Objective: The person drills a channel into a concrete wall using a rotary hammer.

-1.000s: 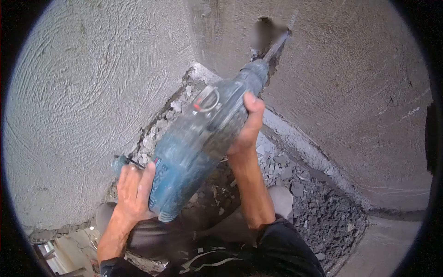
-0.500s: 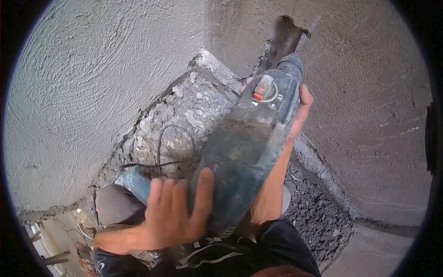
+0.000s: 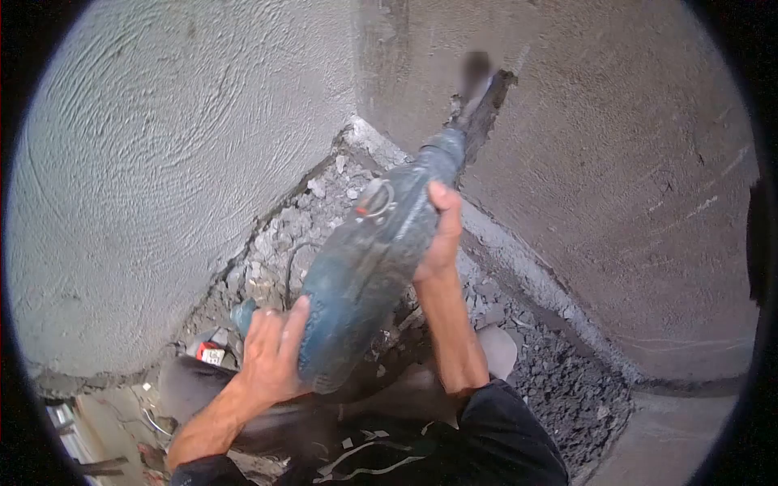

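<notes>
Both hands hold a blue-green, dust-covered rotary hammer (image 3: 348, 263), tilted so its nose points up and away to the wall. At the rear, my left hand (image 3: 271, 348) is closed around the handle, its thumb lying against the body. My right hand (image 3: 442, 231) grips the front part from its right side and below, thumb showing, other fingers hidden. The chisel bit (image 3: 476, 105), blurred, reaches into a rough groove (image 3: 490, 113) cut in the brown plaster wall. A grey selector dial with a red mark (image 3: 377, 198) faces up on the housing.
A grey textured wall (image 3: 178, 162) meets the brown wall (image 3: 616, 186) in a corner. Broken rubble (image 3: 279, 227) covers the floor between them, with darker loose debris (image 3: 567, 397) at right. A black cable (image 3: 290, 267) and a red-and-white item (image 3: 211, 353) lie at left.
The rotary hammer has swung left and down, with both hands moving along with it. Its bit has shifted from the groove's right edge toward its left side.
</notes>
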`<state>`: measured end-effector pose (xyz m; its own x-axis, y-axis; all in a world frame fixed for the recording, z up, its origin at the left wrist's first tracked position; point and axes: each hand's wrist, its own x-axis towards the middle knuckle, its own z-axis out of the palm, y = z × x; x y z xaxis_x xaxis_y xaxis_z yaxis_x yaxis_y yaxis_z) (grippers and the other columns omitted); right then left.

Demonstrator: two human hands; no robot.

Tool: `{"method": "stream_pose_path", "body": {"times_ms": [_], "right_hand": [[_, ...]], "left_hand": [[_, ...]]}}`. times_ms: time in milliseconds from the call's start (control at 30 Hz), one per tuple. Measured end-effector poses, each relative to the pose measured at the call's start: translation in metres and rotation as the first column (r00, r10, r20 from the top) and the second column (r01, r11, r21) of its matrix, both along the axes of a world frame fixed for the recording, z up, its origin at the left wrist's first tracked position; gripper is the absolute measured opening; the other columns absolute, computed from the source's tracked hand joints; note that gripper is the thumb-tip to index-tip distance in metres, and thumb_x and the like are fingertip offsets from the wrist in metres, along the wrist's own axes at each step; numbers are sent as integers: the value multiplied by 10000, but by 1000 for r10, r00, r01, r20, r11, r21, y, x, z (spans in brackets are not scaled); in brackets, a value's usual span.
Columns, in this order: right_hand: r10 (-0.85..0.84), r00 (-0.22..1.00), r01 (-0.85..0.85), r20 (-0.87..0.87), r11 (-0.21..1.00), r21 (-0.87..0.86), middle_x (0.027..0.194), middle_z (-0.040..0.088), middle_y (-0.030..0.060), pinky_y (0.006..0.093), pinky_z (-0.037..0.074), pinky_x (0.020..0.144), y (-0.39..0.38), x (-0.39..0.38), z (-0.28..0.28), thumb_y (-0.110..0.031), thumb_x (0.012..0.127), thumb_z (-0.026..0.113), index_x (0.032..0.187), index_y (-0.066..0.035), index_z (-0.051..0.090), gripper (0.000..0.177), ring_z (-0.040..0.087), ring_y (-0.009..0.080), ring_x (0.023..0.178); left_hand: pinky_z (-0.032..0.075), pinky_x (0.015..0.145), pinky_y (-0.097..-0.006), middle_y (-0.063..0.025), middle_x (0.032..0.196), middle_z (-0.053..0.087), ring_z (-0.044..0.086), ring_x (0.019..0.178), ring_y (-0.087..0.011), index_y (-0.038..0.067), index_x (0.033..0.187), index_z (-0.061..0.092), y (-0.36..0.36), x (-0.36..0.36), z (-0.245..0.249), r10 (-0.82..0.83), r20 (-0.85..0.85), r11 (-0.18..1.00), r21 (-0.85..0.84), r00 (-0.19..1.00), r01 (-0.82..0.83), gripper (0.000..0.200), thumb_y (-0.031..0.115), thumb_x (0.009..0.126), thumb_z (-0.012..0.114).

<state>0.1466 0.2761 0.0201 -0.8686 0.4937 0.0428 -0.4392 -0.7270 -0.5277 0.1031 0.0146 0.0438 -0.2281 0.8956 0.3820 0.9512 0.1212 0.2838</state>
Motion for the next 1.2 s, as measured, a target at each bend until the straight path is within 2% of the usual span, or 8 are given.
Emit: {"method": "stream_pose_path", "body": {"times_ms": [267,367,467,600,767,1000,1100,1200], "right_hand": [[30,998,-29,47,1000,-7,923,689,195,450,594,751,-17,-7,10,-455,873,519,1150,56,569,584,703,332,798],[58,990,-66,-128,996,-61,988,679,199,416,576,790,-15,-11,-2,-413,876,505,1160,69,572,564,695,302,859],[27,989,-28,-146,1000,-5,1165,625,204,438,544,892,-12,-16,-10,-671,819,487,1240,42,548,830,645,309,1015],[18,959,-50,-281,993,-108,1218,585,234,485,539,898,-7,-27,-8,-691,821,489,1271,30,525,851,619,355,1061],[66,840,-216,-539,951,-221,1216,548,238,534,537,885,-3,-43,-22,-750,851,472,1312,42,463,917,582,404,1098],[105,518,-323,-849,943,-80,1246,497,239,638,413,1012,-7,-73,-24,-755,866,480,1374,20,405,930,467,400,1242],[-13,542,-327,-840,918,-226,1181,539,221,610,482,925,-7,-82,-13,-817,808,494,1311,1,455,961,555,384,1121],[-28,473,-389,-881,890,-237,1220,515,205,616,435,991,-8,-92,-11,-781,801,560,1315,-17,460,926,517,382,1164]], "left_hand": [[415,716,-498,-230,972,569,540,807,-378,-125,1343,413,-17,-6,-1,50,-36,998,29,998,-49,973,258,589,892],[397,738,-509,-230,999,564,537,824,-366,-112,1318,468,-21,-10,7,58,-150,998,-17,987,-62,910,257,591,871],[371,766,-513,-227,1039,559,548,862,-350,-44,1332,492,-15,-8,27,70,-234,995,-55,970,-85,811,267,659,822],[349,779,-493,-203,1059,565,569,907,-324,83,1347,517,-12,-7,29,108,-444,988,-53,889,-147,549,173,827,666],[333,793,-483,-188,1059,573,582,895,-308,163,1339,531,-11,-2,32,139,-516,983,-32,845,-182,466,139,880,610],[322,818,-486,-196,1046,600,605,884,-289,259,1338,540,-13,-1,45,152,-745,970,-14,650,-243,417,203,927,575],[319,883,-513,-222,1106,604,612,955,-331,200,1359,520,-2,-4,64,79,-811,967,-78,579,-241,456,145,911,580],[380,817,-524,-242,1035,610,610,899,-335,185,1373,510,4,-16,77,5,-881,977,-96,473,-191,460,146,918,572]]}}
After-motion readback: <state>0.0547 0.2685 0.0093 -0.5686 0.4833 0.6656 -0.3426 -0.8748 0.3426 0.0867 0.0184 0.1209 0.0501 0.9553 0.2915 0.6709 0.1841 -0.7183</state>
